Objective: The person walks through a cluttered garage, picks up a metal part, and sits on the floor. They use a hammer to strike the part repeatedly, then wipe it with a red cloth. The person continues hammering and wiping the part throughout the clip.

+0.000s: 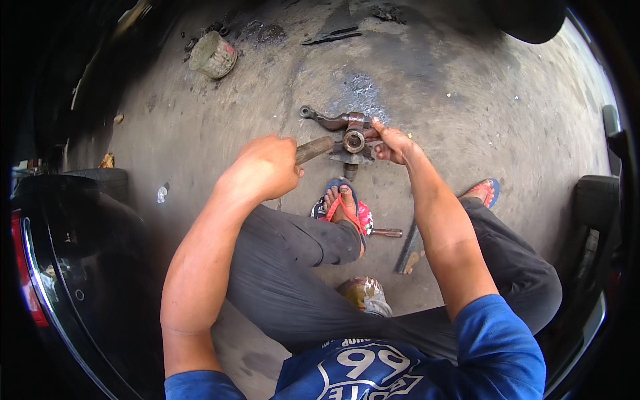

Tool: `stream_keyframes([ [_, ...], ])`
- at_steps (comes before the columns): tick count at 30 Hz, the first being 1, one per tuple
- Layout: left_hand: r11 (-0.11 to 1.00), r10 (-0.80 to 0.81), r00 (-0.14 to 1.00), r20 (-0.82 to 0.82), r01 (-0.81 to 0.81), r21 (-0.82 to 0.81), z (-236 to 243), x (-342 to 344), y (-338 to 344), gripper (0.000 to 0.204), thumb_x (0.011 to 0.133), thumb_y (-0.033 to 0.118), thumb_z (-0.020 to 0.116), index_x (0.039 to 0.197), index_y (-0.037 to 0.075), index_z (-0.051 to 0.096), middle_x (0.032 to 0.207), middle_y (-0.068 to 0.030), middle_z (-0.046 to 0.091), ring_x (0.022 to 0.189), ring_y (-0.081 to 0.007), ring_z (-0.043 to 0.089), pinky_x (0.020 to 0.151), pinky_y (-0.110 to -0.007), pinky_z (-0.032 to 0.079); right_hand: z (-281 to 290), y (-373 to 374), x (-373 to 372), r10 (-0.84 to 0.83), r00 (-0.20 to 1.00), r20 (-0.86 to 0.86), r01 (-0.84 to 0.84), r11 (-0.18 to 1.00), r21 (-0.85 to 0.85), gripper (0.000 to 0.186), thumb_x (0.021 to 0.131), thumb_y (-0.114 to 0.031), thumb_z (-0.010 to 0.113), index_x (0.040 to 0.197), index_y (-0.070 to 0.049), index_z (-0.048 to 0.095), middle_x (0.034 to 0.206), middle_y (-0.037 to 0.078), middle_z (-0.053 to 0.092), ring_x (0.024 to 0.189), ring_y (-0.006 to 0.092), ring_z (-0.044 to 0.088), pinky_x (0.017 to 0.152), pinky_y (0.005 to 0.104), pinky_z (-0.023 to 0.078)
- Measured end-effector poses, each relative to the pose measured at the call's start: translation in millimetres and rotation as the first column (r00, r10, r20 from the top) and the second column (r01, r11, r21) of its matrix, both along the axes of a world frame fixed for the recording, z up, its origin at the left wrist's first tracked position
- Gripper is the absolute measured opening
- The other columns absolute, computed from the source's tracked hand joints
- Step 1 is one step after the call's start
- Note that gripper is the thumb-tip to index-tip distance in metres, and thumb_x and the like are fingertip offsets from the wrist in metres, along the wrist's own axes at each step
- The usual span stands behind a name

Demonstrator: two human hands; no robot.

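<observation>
My left hand (267,163) is closed around a worn wooden handle (315,150) that looks like a hammer's. The handle's far end reaches a rusty metal part, and I cannot make out a hammer head there. That part looks like a steering knuckle (327,123), with a curved arm ending in an eye, a round bore facing up and a stub pointing down toward my foot. My right hand (393,143) grips the knuckle's right side, thumb above and fingers near the bore. Just below, my left foot in a flip-flop (345,203) rests by the stub.
Beside that foot lies a screwdriver (387,233), with a flat metal bar (409,250) to its right. A stained can (367,295) stands between my legs. A dirty bucket (213,55) and dark metal strips (331,36) lie farther off. A black car (87,267) is at left.
</observation>
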State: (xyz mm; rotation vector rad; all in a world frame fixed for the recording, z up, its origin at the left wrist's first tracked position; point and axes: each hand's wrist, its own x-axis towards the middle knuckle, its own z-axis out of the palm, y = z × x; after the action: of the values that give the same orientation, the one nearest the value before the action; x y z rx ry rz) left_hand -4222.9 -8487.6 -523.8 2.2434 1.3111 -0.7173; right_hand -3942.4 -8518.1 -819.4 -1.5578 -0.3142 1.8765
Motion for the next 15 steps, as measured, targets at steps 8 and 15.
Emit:
stream_keyframes([
  [8, 1.0, -0.006, 1.0, -0.014, 0.006, -0.012, -17, 11, -3, 0.04, 0.093, 0.029, 0.073, 0.118, -0.001, 0.069, 0.106, -0.0277, 0.072, 0.106, -0.0442, 0.068, 0.092, -0.052, 0.052, 8, -177, 58, 0.006, 0.268, 0.963, 0.288, 0.954, -0.086, 0.039, 0.086, -0.035, 0.075, 0.102, 0.001, 0.075, 0.105, 0.03, 0.073, 0.106, 0.0447, 0.071, 0.09, 0.0515, 0.055],
  [15, 0.999, -0.038, 0.999, 0.02, 0.037, 0.03, -37, 51, -13, 0.042, 0.094, 0.031, 0.071, 0.121, -0.002, 0.069, 0.112, -0.0293, 0.072, 0.111, -0.0446, 0.068, 0.097, -0.05, 0.054, -29, -288, -27, 0.105, 0.559, 0.823, 0.423, 0.817, -0.391, 0.061, 0.086, -0.029, 0.076, 0.134, -0.002, 0.051, 0.137, 0.024, 0.053, 0.128, 0.0458, 0.056, 0.108, 0.052, 0.048],
])
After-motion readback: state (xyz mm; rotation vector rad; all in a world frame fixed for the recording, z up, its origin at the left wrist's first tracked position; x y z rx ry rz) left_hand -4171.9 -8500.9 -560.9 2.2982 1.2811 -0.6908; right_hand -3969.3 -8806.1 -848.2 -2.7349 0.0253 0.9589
